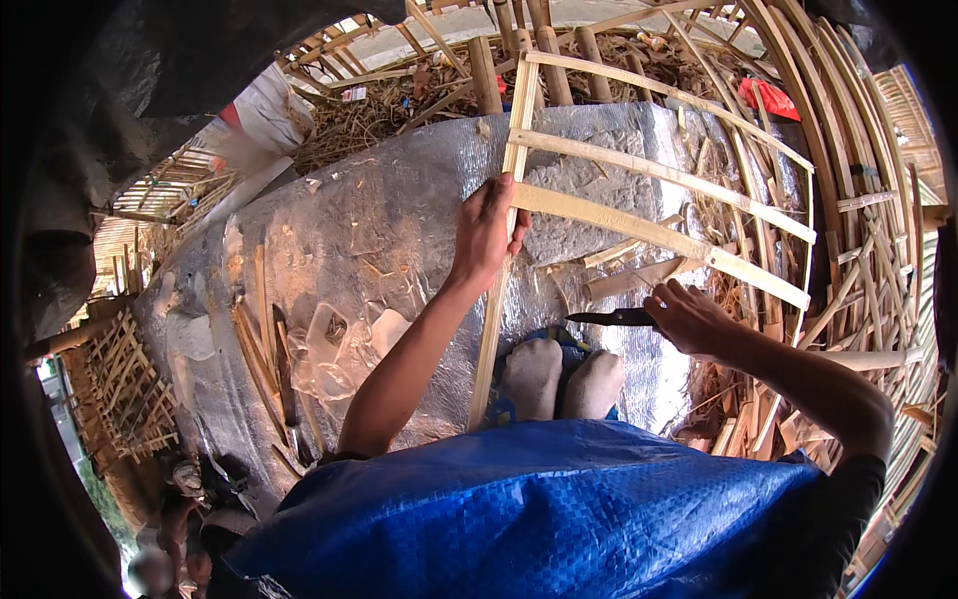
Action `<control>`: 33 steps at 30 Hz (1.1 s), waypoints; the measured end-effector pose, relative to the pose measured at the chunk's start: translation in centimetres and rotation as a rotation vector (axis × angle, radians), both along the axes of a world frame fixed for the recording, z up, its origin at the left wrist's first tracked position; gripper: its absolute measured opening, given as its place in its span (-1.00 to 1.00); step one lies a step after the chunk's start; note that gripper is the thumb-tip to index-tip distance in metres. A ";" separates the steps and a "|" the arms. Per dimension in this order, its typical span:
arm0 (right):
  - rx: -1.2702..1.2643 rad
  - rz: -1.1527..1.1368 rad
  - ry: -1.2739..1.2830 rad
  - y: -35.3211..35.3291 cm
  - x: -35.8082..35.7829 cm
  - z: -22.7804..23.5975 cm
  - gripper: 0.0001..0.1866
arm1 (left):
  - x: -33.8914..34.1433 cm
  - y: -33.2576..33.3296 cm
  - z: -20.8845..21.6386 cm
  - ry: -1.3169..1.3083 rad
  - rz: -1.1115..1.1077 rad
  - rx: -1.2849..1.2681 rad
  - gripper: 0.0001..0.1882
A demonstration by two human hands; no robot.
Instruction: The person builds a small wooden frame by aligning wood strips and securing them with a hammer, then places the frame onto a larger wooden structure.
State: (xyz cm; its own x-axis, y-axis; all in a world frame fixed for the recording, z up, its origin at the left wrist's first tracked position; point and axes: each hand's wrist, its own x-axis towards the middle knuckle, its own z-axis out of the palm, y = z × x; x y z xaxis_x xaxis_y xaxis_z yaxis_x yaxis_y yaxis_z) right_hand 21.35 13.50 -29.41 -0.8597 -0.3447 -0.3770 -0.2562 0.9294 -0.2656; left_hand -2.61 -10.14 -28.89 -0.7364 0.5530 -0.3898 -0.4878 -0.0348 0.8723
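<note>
Crinkled silver foil sheeting (399, 190) spreads beneath a pale, ladder-like frame of split bamboo (609, 217). The person's left hand (489, 230) grips its long rail; the right hand (689, 317) closes around a slim dark knife (609, 317). If that one-handed hold lets the frame twist, the blade could slip toward the feet (534, 377) nearby.

i see the left hand (483, 232) gripping the pale bamboo frame (599, 211) by its long strip (496, 329); the right hand (689, 317) holds a dark knife (604, 318) near the person's feet (533, 379).
</note>
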 end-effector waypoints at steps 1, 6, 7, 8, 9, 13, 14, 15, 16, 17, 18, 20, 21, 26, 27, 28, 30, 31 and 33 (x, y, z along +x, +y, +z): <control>-0.003 0.001 0.003 0.0 0.0 1.6 -0.68 | 0.1 0.0 -0.4 0.173 -0.004 -0.173 -0.60; -0.234 -0.182 -0.141 1.3 0.5 7.6 -0.67 | 1.1 0.8 -0.9 0.944 -0.097 -0.945 -0.69; -0.245 -0.188 -0.086 1.6 1.2 8.1 -0.60 | 1.2 1.0 -0.5 0.866 -0.185 -0.949 -0.75; -0.302 -0.223 -0.021 1.4 2.0 8.1 -0.59 | 0.9 0.9 0.0 0.879 -0.179 -0.929 -0.75; -0.325 -0.294 -0.012 1.6 1.3 8.8 -0.58 | 0.5 1.0 0.4 0.861 -0.183 -0.940 -0.74; -0.547 -0.672 -0.073 1.1 -0.3 11.9 -0.50 | 0.7 0.1 0.3 0.941 -0.181 -0.937 -0.70; -0.641 -0.805 -0.058 1.1 -0.7 12.0 -0.49 | 0.8 -0.1 0.3 1.106 -0.104 -0.921 -0.68; -0.813 -0.863 0.002 1.9 -0.1 10.7 -0.45 | 1.0 -0.1 1.3 1.223 -0.097 -0.908 -0.59; -0.920 -0.793 0.111 1.8 -0.7 11.0 -0.43 | 1.3 0.2 2.3 1.217 -0.103 -0.883 -0.59; -1.155 -0.982 -0.011 1.3 -1.5 11.8 -0.43 | 1.7 0.3 3.6 1.269 -0.111 -0.772 -0.59; -1.243 -1.155 -0.112 0.5 -2.9 12.9 -0.49 | 2.4 0.3 4.3 1.298 -0.118 -0.654 -0.59; -1.408 -1.129 -0.126 0.2 -4.4 12.5 -0.57 | 4.3 1.2 4.8 1.090 -0.302 -0.325 -0.50; -1.476 -1.188 -0.125 -0.1 -4.9 12.7 -0.59 | 5.6 1.6 6.3 0.977 -0.403 -0.241 -0.46; -1.787 -1.309 -0.095 -1.0 -6.3 13.3 -0.66 | 8.7 1.7 8.8 0.901 -0.567 -0.009 -0.30; -1.748 -1.408 -0.045 -1.6 -6.6 13.2 -0.68 | 8.9 1.5 8.4 0.724 -0.531 0.018 -0.32; -1.747 -1.408 -0.042 -1.7 -6.6 12.9 -0.68 | 9.0 1.3 8.0 0.547 -0.495 0.044 -0.33; -1.953 -1.338 -0.086 -2.0 -6.4 12.7 -0.67 | 9.0 1.2 7.2 0.685 -0.505 0.040 -0.37; -1.948 -1.333 -0.086 -2.6 -6.3 12.8 -0.64 | 9.4 1.2 7.1 0.594 -0.518 0.075 -0.40; -1.947 -1.293 -0.122 -3.8 -5.8 13.2 -0.61 | 10.4 1.5 6.5 0.329 -0.483 0.254 -0.51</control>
State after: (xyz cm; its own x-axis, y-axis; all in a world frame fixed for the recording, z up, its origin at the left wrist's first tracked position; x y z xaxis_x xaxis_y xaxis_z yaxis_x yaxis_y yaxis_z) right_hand 15.50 9.73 -16.17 -0.8528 0.2722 -0.4457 0.1178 -0.7312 -0.6720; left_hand 7.77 -8.64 -22.42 -0.4401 0.8980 0.0014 -0.2086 -0.1038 0.9725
